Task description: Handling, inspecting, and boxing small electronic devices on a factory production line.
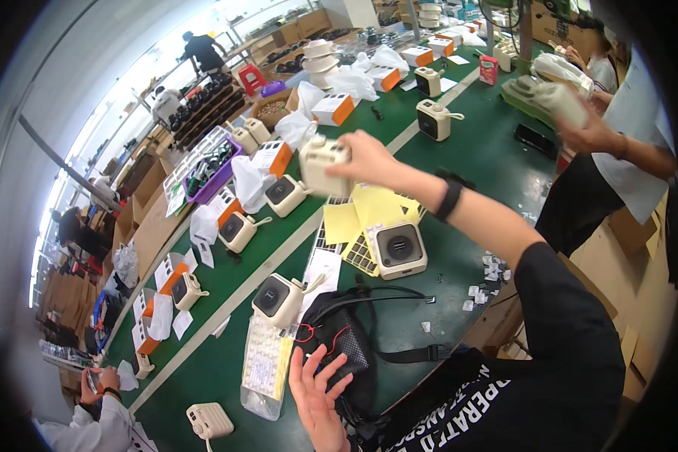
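My right hand (365,160) is stretched out over the far side of the bench, its fingers closed round a cream portable speaker (325,167), slightly blurred by motion. Low in the view, my left hand (320,395) is raised with its fingers spread and nothing in it. Just beyond that hand lies a black bag (346,339) with straps and red cord. A cream speaker with a dark front (277,299) rests by a plastic-wrapped pad of pale stickers (266,361). Another speaker (399,250) stands near yellow sheets (380,205) with black label squares, below my right forearm.
Across a pale strip on the green bench (459,181) stand several speakers, orange-and-white boxes (333,110) and white bags. A purple tray (213,169) holds small parts. At right, a co-worker's hand (591,135) holds a blurred pale object near a black phone (535,139). Another person's hands (102,380) are lower left.
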Available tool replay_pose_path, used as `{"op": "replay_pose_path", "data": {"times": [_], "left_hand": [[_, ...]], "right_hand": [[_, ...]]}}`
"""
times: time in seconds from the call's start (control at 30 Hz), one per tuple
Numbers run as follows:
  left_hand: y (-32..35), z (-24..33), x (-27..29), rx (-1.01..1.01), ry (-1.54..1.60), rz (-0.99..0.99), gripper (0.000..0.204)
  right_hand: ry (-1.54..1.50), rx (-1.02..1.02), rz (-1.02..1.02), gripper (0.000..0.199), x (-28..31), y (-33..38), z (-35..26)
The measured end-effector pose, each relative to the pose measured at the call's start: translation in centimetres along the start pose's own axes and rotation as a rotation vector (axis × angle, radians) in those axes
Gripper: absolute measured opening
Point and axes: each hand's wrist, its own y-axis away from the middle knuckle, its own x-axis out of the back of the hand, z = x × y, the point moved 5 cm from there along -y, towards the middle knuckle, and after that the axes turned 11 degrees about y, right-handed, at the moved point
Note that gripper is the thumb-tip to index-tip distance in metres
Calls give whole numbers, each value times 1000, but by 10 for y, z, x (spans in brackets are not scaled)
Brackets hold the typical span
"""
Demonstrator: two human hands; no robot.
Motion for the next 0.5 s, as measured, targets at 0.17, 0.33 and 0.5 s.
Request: {"op": "replay_pose_path", "data": {"times": [0.17,0.33,0.5], "left_hand": [[19,17,48,-22,-14,0,64],[30,26,87,-53,-51,227,62],[25,20,109,-26,73,322,60]], "right_hand": [[251,-226,83,46,-88,-64,65],[549,-198,242,51,-121,-68,56],[404,13,-199,69,-173,-60,-52]]}}
